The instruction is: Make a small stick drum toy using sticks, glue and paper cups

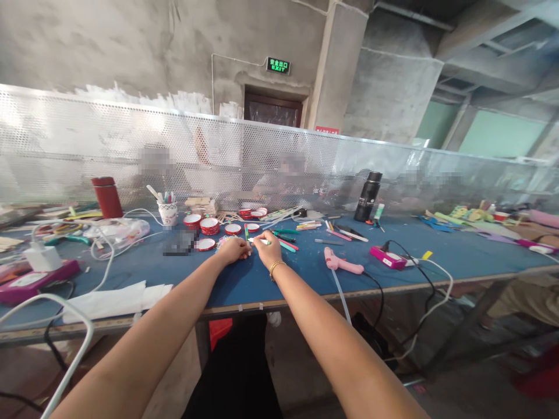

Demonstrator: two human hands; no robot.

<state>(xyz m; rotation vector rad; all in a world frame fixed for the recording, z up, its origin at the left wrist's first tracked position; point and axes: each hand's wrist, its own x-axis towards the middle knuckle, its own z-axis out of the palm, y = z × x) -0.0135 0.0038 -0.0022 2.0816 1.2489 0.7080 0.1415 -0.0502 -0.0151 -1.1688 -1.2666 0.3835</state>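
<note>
Over the blue tabletop (pixel 305 247) my two hands are close together. My left hand (pixel 234 250) is closed, its fingers pinching the lower end of a thin green stick (pixel 246 231) that points away from me. My right hand (pixel 269 250) is closed round a white marker pen (pixel 262 241) with a green end, held sideways toward the stick. Whether the pen's tip touches the stick is too small to tell. Just left of my left hand are several red-rimmed white round pieces (pixel 209 224), some stacked. Right of my right hand lie a red pen (pixel 290 245) and green pliers (pixel 286 235).
A pink glue gun (pixel 343 263) lies near the front edge at right, beside a magenta power strip (pixel 388 258). A black bottle (pixel 368 196), a red bottle (pixel 107 198) and a paper cup of pens (pixel 167 212) stand at the back. White cables (pixel 105 273) cross the left side.
</note>
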